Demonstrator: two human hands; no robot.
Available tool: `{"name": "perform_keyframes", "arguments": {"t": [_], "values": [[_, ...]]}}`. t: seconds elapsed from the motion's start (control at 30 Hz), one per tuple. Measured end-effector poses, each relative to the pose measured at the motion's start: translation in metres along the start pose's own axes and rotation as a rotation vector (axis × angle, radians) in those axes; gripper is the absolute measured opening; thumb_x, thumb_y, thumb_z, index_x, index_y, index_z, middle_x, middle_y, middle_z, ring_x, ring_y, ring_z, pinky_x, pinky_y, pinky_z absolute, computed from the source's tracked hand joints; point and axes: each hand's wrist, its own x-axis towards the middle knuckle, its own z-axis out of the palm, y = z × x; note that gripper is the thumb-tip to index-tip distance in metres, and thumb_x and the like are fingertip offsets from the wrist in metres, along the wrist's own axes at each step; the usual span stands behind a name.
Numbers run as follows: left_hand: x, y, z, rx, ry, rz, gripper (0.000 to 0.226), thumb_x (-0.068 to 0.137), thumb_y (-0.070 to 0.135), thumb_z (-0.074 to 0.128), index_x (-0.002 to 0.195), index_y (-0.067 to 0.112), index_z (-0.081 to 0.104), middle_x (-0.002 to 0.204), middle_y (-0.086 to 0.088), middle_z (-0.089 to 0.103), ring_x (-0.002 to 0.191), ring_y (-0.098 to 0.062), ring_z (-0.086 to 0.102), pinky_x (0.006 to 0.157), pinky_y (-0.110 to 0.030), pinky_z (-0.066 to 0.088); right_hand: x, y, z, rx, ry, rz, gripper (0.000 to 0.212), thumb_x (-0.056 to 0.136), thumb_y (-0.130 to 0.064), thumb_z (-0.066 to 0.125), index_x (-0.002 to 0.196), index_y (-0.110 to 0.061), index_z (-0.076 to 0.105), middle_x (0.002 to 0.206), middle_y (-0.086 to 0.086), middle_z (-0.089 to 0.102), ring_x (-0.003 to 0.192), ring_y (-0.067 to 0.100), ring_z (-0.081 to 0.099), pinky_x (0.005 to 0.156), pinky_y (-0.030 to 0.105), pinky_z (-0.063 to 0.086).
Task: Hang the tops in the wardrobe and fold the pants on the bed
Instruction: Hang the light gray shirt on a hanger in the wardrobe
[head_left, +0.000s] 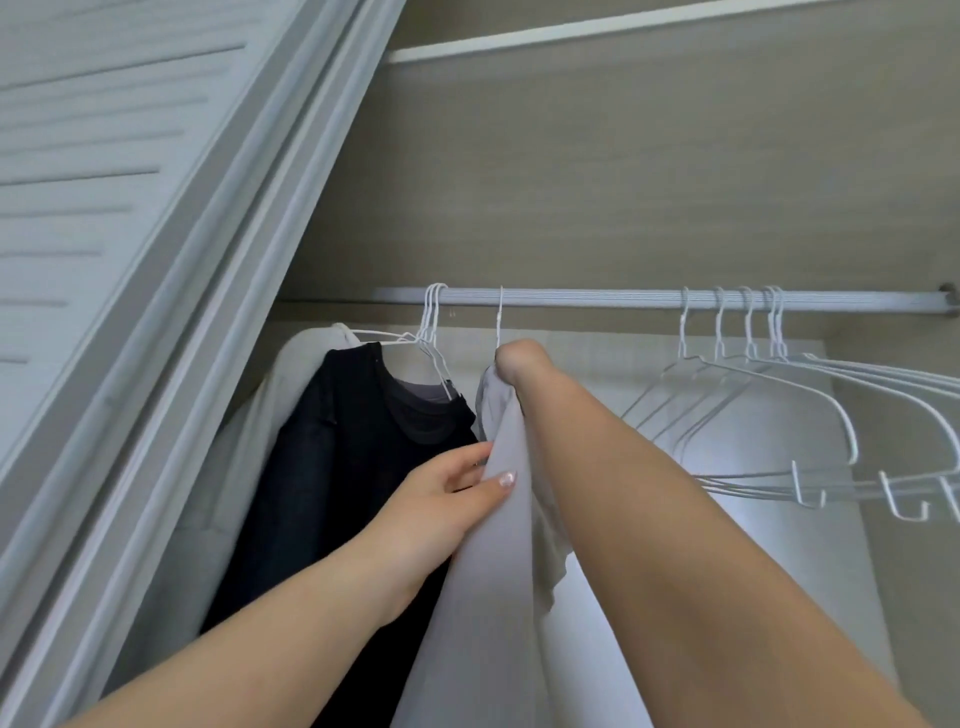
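Wardrobe panelling in a pale, grained beige is filling the background, with a white louvred door (119, 218) slanting across the upper left of the frame.

At the centre a grey top (488, 545) is hanging from a thin white wire hanger (500, 317) whose hook is sitting over the rail (597, 300). It is looking light, soft and limp, draping in long folds with no stiffness, so it should weigh almost nothing but slide easily off thin wire. The best hold is probably at the shoulder or neckline, right by the hanger, where the cloth is carried.

The right hand (514, 364) is reaching up under the hook and bunching the cloth at the top; its fingers are turned away, so how tightly it is gripping I cannot tell. The left hand (447, 499) is pinching the top's edge lower down, thumb lying on the front and fingers tucked behind.

Just left of it a black top (337, 467) is hanging matte and heavier-looking, with a grey garment (421, 395) behind its collar and something pale (306, 364) against the door side. At the right of the frame a cluster of bare hangers (779, 395) is hanging, smooth and springy-looking, with small hooked ends.
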Motion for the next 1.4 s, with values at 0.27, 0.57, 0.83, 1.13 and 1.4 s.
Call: {"name": "perform_keyframes", "arguments": {"t": [0.27, 0.57, 0.83, 1.13, 1.4], "values": [[-0.014, -0.003, -0.025, 0.039, 0.215, 0.011, 0.024, 0.096, 0.016, 0.055, 0.112, 0.028, 0.067, 0.104, 0.005, 0.073, 0.098, -0.015, 0.069, 0.094, -0.039, 0.052, -0.014, -0.01, 0.036, 0.415, -0.093, 0.072, 0.035, 0.093, -0.007, 0.036, 0.059, -0.007, 0.037, 0.039, 0.012, 0.044, 0.04, 0.019, 0.031, 0.045, 0.022, 0.026], [-0.045, 0.016, -0.019, 0.126, 0.471, -0.052, 0.055, 0.09, 0.023, 0.065, 0.141, 0.025, 0.044, 0.13, 0.005, 0.057, 0.117, -0.009, 0.054, 0.102, -0.03, 0.041, -0.078, 0.034, 0.009, 0.427, 0.047, -0.141, 0.019, 0.091, -0.044, 0.05, 0.088, -0.026, 0.058, 0.087, 0.0, 0.057, 0.089, 0.022, 0.054, 0.068, 0.028, 0.041], [-0.143, 0.041, 0.029, 0.304, 0.604, -0.171, 0.041, 0.092, 0.023, 0.061, 0.132, 0.025, 0.051, 0.123, 0.003, 0.057, 0.118, -0.014, 0.055, 0.098, -0.033, 0.047, -0.215, 0.085, -0.012, 0.707, -0.122, -0.181, 0.047, 0.093, -0.034, 0.053, 0.138, -0.021, 0.047, 0.138, -0.004, 0.049, 0.123, 0.009, 0.048, 0.093, 0.02, 0.033], [-0.346, 0.072, 0.065, 0.393, 0.902, -0.336, 0.019, 0.092, 0.02, 0.062, 0.11, 0.024, 0.062, 0.106, 0.002, 0.067, 0.102, -0.011, 0.064, 0.091, -0.032, 0.052, -0.401, 0.082, 0.024, 0.882, -0.614, -0.142, 0.04, 0.093, -0.032, 0.056, 0.132, -0.024, 0.052, 0.133, -0.006, 0.054, 0.121, 0.006, 0.05, 0.105, 0.031, 0.041], [-0.567, 0.159, 0.089, 0.535, 1.293, -0.456, 0.011, 0.092, 0.019, 0.062, 0.098, 0.028, 0.064, 0.101, 0.004, 0.068, 0.091, -0.008, 0.064, 0.085, -0.03, 0.051, -0.605, 0.017, 0.03, 0.979, -1.111, -0.136, 0.034, 0.092, -0.024, 0.058, 0.126, -0.018, 0.057, 0.123, -0.006, 0.058, 0.116, 0.007, 0.052, 0.108, 0.036, 0.039]]}}
